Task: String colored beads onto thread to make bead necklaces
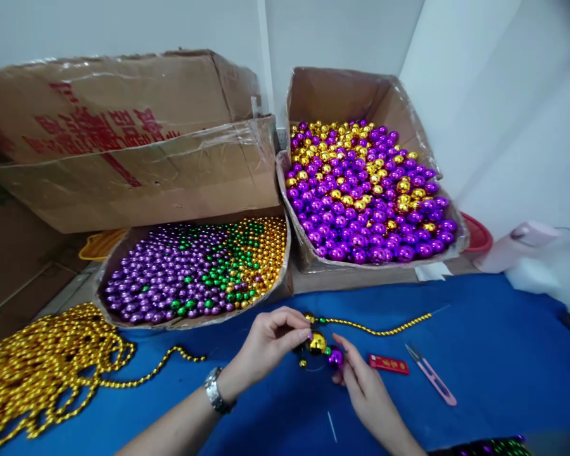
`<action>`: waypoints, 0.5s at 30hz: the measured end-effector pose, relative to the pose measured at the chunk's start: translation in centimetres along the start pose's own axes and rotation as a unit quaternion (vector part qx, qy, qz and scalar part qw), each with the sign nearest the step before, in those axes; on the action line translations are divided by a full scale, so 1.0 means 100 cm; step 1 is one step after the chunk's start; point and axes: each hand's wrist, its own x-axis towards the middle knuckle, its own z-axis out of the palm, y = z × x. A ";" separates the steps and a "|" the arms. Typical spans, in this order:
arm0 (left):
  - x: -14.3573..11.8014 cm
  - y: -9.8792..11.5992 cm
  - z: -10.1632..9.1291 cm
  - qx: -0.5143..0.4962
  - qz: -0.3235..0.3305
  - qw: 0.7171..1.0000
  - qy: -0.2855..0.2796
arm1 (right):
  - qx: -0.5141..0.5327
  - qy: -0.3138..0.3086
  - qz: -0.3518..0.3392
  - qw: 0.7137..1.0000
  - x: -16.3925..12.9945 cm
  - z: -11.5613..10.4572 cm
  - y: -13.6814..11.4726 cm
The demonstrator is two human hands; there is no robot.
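Over the blue cloth [285, 405], both my hands hold one short bead string [318, 342] with a large gold bead, a large purple bead and small green ones. My left hand [278, 335], with a metal watch at the wrist, pinches its left end between thumb and fingers. At the other end, the fingers of my right hand [356, 367] close on the purple bead [335, 357]. A strand of small gold beads [380, 330] runs off to the right behind my hands. How it joins the held beads is hidden by my fingers.
Right of my hands lie a red packet [388, 364] and pink-handled thread snips [431, 375]. A thin white stick [332, 426] lies in front. Gold bead strands [52, 361] heap at left. Two boxes of loose beads, one mixed [194, 272], one purple and gold [361, 202], stand behind.
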 end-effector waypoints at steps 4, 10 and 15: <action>-0.003 0.009 0.009 0.092 0.055 0.994 -0.008 | -0.098 0.031 -0.048 0.994 -0.003 -0.019 0.002; 0.001 0.066 -0.003 0.051 0.087 0.994 0.029 | -0.053 -0.002 -0.102 0.993 0.009 -0.040 -0.069; -0.011 0.097 -0.022 0.051 0.110 0.988 0.100 | -0.019 -0.068 -0.157 0.985 0.013 -0.027 -0.107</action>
